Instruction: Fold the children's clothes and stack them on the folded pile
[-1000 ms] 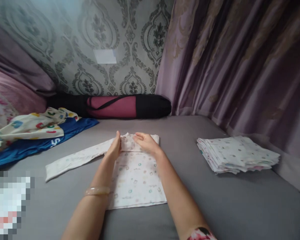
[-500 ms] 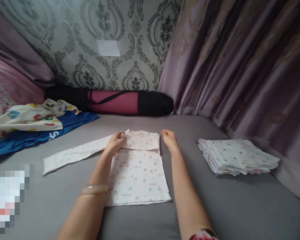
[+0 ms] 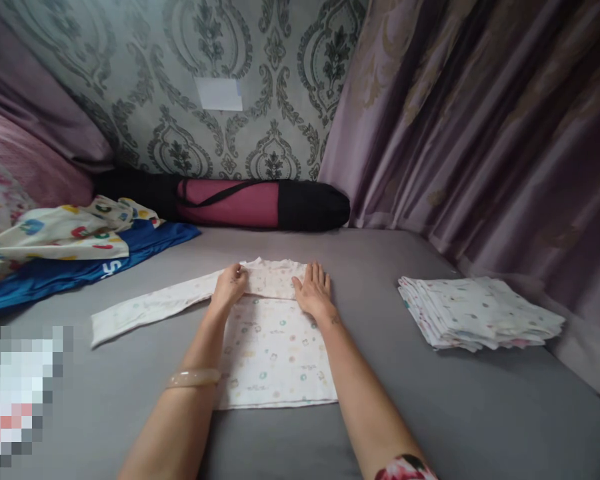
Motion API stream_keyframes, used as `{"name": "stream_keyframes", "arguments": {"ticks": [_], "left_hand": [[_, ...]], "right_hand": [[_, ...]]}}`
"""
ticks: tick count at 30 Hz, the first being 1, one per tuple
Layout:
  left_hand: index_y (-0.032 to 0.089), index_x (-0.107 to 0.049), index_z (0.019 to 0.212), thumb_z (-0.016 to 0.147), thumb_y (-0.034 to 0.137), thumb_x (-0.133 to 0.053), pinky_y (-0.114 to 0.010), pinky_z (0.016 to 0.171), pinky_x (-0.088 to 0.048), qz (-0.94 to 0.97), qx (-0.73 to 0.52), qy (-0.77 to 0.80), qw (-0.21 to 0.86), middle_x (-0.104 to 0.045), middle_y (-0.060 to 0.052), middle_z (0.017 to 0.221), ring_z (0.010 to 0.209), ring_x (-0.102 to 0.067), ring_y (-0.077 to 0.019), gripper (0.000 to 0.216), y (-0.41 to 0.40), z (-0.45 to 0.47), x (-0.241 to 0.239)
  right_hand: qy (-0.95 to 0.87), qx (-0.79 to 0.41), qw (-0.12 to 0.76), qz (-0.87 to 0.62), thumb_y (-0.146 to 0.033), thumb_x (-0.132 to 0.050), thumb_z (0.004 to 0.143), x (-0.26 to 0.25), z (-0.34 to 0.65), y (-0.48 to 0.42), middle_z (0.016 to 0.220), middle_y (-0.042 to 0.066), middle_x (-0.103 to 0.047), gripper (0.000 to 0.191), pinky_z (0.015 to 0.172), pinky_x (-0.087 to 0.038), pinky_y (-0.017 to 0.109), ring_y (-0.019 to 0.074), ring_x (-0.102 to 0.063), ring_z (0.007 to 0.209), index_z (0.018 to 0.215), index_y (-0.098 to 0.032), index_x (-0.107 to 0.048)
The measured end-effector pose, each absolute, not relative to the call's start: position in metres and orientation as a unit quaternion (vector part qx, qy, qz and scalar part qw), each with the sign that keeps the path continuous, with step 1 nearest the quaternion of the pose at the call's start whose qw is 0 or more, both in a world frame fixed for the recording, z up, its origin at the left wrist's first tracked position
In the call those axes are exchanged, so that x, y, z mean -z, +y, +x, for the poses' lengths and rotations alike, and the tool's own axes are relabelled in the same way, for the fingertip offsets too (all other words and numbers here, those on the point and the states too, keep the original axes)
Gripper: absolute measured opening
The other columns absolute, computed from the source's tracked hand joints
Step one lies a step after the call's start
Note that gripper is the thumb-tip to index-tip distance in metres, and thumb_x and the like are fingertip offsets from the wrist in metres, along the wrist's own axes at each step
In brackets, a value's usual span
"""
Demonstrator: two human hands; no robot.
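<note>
A white long-sleeved shirt [image 3: 280,353] with small coloured prints lies flat on the grey sheet. One sleeve is folded across its upper part, and the other sleeve [image 3: 150,312] stretches out to the left. My left hand [image 3: 230,285] is closed on the cloth by the left shoulder, with the fingertips pinched together. My right hand [image 3: 314,290] lies open on the folded part at the right shoulder, palm down and fingers pointing away from me. A pale bangle [image 3: 194,379] circles my left forearm.
To the right sits a folded stack of printed cloth [image 3: 480,312]. At the left lie a cream patterned garment [image 3: 60,233] and a blue garment [image 3: 150,247]. A long black and maroon bag [image 3: 230,203] rests along the wall. Curtains [image 3: 430,120] hang at the right.
My right hand has moved left from beside the shirt, gone from curled to flat, and now lies on its right shoulder. The left hand stays at the left shoulder.
</note>
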State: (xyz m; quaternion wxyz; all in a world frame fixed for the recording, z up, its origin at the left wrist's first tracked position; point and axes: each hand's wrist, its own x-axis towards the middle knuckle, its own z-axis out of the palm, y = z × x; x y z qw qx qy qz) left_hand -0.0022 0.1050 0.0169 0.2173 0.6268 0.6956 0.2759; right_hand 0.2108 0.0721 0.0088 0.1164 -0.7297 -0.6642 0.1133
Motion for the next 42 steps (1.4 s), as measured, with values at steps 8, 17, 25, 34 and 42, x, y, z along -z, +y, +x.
{"name": "stream_keyframes", "arguments": {"ticks": [8,17,25,34,42], "left_hand": [[0.017,-0.055,0.103,0.093,0.030,-0.034,-0.031,0.072,-0.044,0.663,-0.137,0.732,0.081,-0.067,-0.017,0.103,0.097,-0.063,-0.0287,0.027,0.093,0.005,-0.023],[0.009,-0.048,0.115,0.092,0.018,-0.032,-0.039,0.077,-0.046,0.679,-0.088,0.726,0.055,-0.065,-0.021,0.105,0.099,-0.062,-0.0319,0.029,0.088,0.008,-0.026],[0.009,-0.050,0.121,0.091,0.026,-0.041,-0.040,0.082,-0.045,0.679,-0.114,0.726,-0.001,-0.057,-0.023,0.112,0.106,-0.055,-0.0350,0.036,0.090,0.007,-0.036],[0.011,-0.050,0.124,0.090,0.022,-0.046,-0.039,0.091,-0.042,0.760,-0.165,0.624,0.085,-0.060,-0.020,0.114,0.110,-0.056,-0.0309,0.036,0.091,0.028,-0.034],[0.009,-0.046,0.125,0.087,0.014,-0.042,-0.038,0.097,-0.040,0.814,-0.153,0.548,0.112,-0.055,-0.022,0.123,0.120,-0.050,-0.0292,0.038,0.087,0.043,-0.017]], "right_hand": [[-0.676,-0.075,0.132,-0.721,-0.051,-0.027,0.097,0.000,0.209,0.069,0.157,0.017,-0.013,0.072,0.115,-0.003,0.044,0.0285,-0.009,0.145,0.150,-0.002,-0.021],[-0.674,-0.099,0.125,-0.721,-0.049,-0.030,0.097,0.001,0.209,0.071,0.158,0.017,-0.013,0.072,0.115,-0.005,0.042,0.0281,-0.010,0.145,0.149,-0.001,-0.022],[-0.597,-0.277,0.291,-0.695,-0.041,-0.009,0.099,-0.028,0.257,0.092,0.156,0.010,-0.023,0.062,0.115,-0.016,0.032,0.0148,-0.018,0.144,0.150,-0.010,-0.027],[-0.658,-0.208,0.214,-0.691,-0.040,-0.025,0.098,-0.030,0.210,0.082,0.157,0.018,-0.018,0.064,0.116,-0.012,0.035,0.0229,-0.012,0.146,0.149,-0.001,-0.023],[-0.690,-0.127,0.137,-0.700,-0.046,-0.026,0.098,-0.005,0.183,0.065,0.157,0.020,-0.011,0.071,0.116,-0.005,0.040,0.0276,-0.005,0.146,0.149,0.002,-0.019]]}}
